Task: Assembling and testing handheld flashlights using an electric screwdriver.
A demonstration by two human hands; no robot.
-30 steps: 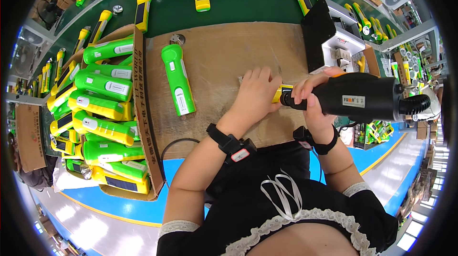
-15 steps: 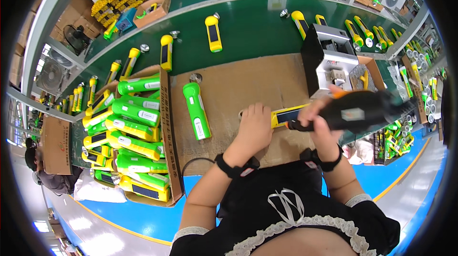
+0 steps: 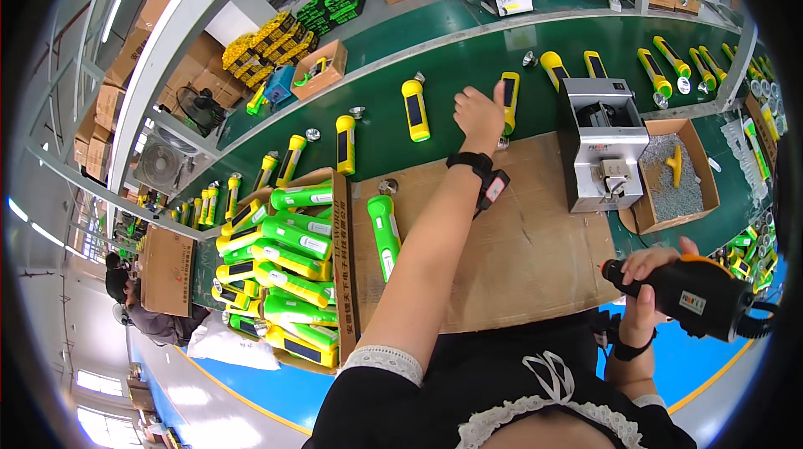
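Observation:
My left hand reaches over the green belt, thumb raised apart from loosely bent fingers. Beside the thumb lies a yellow-and-green flashlight with a dark panel, overlapped by the thumb; the hand does not appear to be gripping it. At the right, my right hand is wrapped round a black electric screwdriver, its tip pointing left. Another green flashlight rests on the brown cardboard sheet, near a small silver reflector.
Left of the sheet, a cardboard box holds several piled flashlights. A metal machine stands at the right, next to a box of screws with a yellow tool. More flashlights and reflectors line the green belt. A person sits far left.
My left hand has moved from the cardboard up to the belt, where the flashlight it held on the sheet now appears to lie. My right hand has drawn the screwdriver right and lower.

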